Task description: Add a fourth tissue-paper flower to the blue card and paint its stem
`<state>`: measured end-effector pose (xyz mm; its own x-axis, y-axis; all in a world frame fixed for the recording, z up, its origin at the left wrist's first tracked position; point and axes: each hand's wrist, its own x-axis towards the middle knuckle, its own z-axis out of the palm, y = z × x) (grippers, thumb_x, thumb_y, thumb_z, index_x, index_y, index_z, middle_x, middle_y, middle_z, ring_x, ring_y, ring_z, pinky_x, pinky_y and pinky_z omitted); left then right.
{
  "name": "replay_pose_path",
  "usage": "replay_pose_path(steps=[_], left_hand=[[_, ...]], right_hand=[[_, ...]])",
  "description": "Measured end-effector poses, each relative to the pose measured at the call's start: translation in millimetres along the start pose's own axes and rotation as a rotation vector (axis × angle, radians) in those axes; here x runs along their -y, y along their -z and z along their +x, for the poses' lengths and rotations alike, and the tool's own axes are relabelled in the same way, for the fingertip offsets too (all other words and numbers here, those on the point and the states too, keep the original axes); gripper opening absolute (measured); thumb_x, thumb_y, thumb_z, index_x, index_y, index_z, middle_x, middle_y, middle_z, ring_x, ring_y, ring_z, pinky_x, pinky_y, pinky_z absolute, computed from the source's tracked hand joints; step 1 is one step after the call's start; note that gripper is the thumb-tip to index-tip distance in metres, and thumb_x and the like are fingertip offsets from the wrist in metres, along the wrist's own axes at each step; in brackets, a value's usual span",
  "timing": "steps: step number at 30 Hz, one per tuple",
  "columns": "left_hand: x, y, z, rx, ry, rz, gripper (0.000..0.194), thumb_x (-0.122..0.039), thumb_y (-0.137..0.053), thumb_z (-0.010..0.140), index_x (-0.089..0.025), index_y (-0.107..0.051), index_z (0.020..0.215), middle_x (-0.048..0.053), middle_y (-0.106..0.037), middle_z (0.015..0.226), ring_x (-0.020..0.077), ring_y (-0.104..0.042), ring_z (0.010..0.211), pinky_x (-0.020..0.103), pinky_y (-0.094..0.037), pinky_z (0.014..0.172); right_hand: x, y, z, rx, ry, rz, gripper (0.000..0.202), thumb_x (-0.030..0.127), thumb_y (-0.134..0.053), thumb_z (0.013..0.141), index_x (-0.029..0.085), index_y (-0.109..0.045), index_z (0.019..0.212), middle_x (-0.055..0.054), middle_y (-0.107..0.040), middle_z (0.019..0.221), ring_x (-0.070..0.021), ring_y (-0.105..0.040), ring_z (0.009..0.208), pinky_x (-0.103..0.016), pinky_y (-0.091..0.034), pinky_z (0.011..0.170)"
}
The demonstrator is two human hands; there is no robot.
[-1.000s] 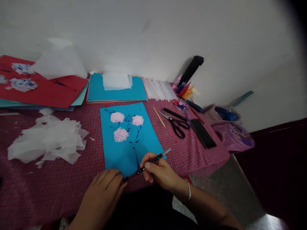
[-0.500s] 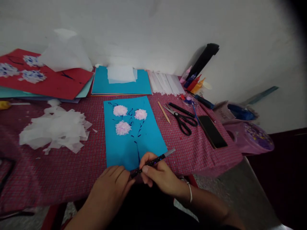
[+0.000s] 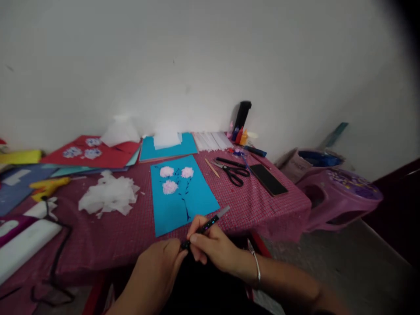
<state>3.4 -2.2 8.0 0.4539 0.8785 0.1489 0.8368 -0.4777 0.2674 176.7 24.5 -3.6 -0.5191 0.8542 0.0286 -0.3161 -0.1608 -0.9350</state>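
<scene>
In the head view my right hand [image 3: 211, 245] grips a black marker [image 3: 209, 224] with coloured dots and a grey end pointing up and right. My left hand [image 3: 159, 264] is closed around the marker's lower end; its tip or cap is hidden by the fingers. Just beyond both hands lies a blue sheet [image 3: 167, 212] on the table. On it are several pale pink tufted paper flowers [image 3: 169, 187] and dark blue painted stems and leaves [image 3: 183, 201].
White tissue scraps [image 3: 108, 194] lie left of the sheet, near a yellow glue gun [image 3: 49, 187]. To the right are scissors [image 3: 233, 175], a wooden stick [image 3: 212, 168] and a phone [image 3: 269, 180]. Paint bottles [image 3: 239, 135] stand by the wall. A pink stool [image 3: 337, 205] stands beyond the table edge.
The camera view has tilted up and turned left, showing more wall and the glue gun. Both hands stay together at the marker. The blue sheet looks the same.
</scene>
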Motion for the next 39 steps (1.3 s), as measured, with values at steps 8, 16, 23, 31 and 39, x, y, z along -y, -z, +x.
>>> replay_pose_path(steps=[8,16,23,31,39], left_hand=[[-3,4.7,5,0.229,-0.029,0.134,0.026,-0.008,-0.04,0.088,-0.018,-0.064,0.081,0.006,-0.072,0.075,0.021,-0.069,0.067,0.029,-0.052,0.06],[-2,1.1,11,0.226,-0.079,0.245,0.024,-0.014,-0.045,0.089,-0.018,-0.061,0.072,0.003,-0.069,0.067,0.0211,-0.068,0.063,0.029,-0.052,0.057],[13,-16.4,-9,0.012,-0.213,-0.026,0.024,-0.013,-0.04,0.089,-0.022,-0.061,0.084,0.001,-0.064,0.072,0.0176,-0.062,0.063,0.027,-0.05,0.059],[18,-15.2,-22,-0.078,-0.178,-0.086,0.025,-0.022,-0.04,0.097,-0.022,-0.058,0.079,-0.002,-0.06,0.07,0.0135,-0.058,0.063,0.025,-0.045,0.06],[25,-23.6,-33,-0.2,-0.165,-0.092,0.022,-0.026,-0.05,0.094,-0.018,-0.06,0.077,-0.002,-0.055,0.065,0.0115,-0.052,0.058,0.024,-0.04,0.057]], right_hand=[[-18,-7,1,-0.011,0.025,-0.034,0.032,0.049,-0.056,0.084,0.019,-0.045,0.083,0.01,-0.046,0.05,-0.0043,-0.034,0.037,-0.017,-0.024,0.037],[-10,10,1,-0.03,-0.055,-0.067,0.03,0.044,-0.062,0.08,0.018,-0.049,0.086,0.008,-0.051,0.058,-0.0043,-0.039,0.043,-0.017,-0.028,0.04],[-16,11,3,0.067,-0.185,-0.256,0.024,0.033,-0.06,0.081,0.016,-0.051,0.066,0.007,-0.049,0.053,-0.0041,-0.04,0.047,-0.017,-0.029,0.045],[-19,6,1,0.022,-0.354,-0.177,0.02,0.032,-0.066,0.077,0.016,-0.054,0.07,0.009,-0.049,0.044,-0.0034,-0.038,0.035,-0.015,-0.027,0.035],[-24,8,-3,-0.036,-0.372,-0.027,0.024,0.035,-0.068,0.074,0.017,-0.054,0.065,0.01,-0.047,0.039,-0.0036,-0.035,0.032,-0.015,-0.024,0.033]])
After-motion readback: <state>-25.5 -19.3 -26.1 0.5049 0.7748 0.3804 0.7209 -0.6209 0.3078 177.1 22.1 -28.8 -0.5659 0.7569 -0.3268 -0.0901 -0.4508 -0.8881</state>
